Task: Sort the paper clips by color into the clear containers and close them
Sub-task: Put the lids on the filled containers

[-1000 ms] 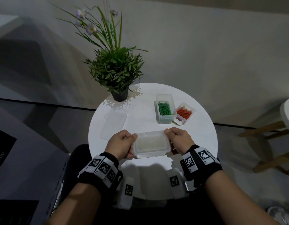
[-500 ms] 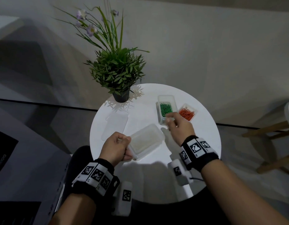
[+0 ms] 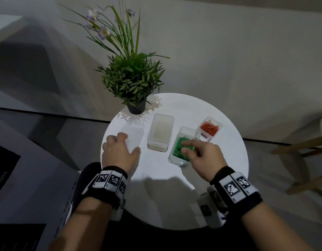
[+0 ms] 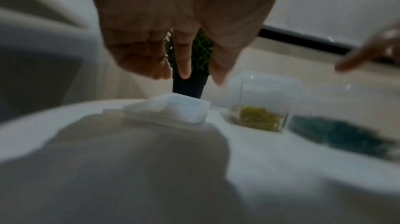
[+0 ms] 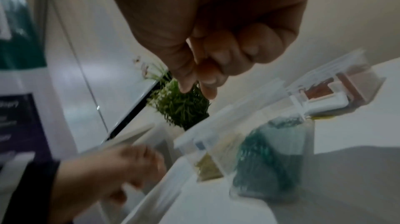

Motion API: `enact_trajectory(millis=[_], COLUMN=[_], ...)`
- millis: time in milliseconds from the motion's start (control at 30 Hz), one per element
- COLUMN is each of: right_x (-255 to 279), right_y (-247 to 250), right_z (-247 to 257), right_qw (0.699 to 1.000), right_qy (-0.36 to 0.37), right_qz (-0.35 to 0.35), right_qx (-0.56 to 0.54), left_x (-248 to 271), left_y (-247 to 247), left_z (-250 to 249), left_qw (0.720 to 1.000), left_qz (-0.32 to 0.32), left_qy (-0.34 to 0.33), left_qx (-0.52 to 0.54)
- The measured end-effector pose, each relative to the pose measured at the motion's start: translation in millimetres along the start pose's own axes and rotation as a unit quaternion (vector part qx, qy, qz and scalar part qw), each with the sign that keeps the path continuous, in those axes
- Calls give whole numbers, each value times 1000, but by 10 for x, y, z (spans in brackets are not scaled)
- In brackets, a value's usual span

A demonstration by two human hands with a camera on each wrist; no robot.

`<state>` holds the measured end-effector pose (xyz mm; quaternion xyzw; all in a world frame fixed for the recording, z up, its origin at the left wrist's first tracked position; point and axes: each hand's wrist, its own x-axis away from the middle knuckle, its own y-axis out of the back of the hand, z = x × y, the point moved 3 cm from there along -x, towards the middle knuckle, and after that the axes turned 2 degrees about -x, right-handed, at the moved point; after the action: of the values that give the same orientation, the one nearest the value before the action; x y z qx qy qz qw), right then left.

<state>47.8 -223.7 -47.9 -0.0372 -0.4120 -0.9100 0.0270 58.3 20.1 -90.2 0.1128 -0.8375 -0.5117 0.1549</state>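
From the head view we see the clear lid (image 3: pixel 132 137) lying flat near the left edge of the round table (image 3: pixel 227 160), with its long axis running away from us toward the potted plant (image 3: pixel 133 82). Our left hand (image 3: pixel 120 153) rests on the lid's near end with relaxed, spread fingers. The green clip container (image 3: pixel 182 148) stands open just in front of our right hand (image 3: pixel 203 156); we cannot tell whether this hand holds anything. Between them stands the closed container of yellow clips (image 3: pixel 161 132), and the red clip box (image 3: pixel 210 128) lies toward the far right edge. So the lid must travel right, past the yellow container, and the left hand is nearer to it.

In the left wrist view the fingers (image 4: pixel 184 66) hang straight above the lid (image 4: pixel 173 109).

In the right wrist view the fingertips (image 5: pixel 207 80) are curled together over the green container (image 5: pixel 275 162).

Half a second ago the left hand held the yellow container nearer to us; now that container stands farther back.
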Motion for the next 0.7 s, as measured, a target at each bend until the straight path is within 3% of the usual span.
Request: enact_trajectory(millis=[100,233,333,433,500,600,700], right_x=[-56,27,142,276,352,354,288], right_y=[104,45,3,-90,-139,-86,-23], right_z=[-165,-350,-348,-219,-129,-80,-67], right_qw=[998,971,968,953,959,983,973], right_qy=[35,125,179,257,261,165,64], right_qz=[-1,39,16,9,20,11,3], right_qx=[57,200,177,163,108,-81,-221], left_x=[-21,-44,9,143,278,468,619], left_y=[-62,-71,20,211,352,427,311], left_z=[112,157,194,269,267,99,-210], left_qw=[995,996,997,994,972,909,844], left_qz=[71,70,70,46,50,113,196], left_qy=[14,14,25,12,-9,11,58], left_qx=[-74,-50,-15,100,227,400,496])
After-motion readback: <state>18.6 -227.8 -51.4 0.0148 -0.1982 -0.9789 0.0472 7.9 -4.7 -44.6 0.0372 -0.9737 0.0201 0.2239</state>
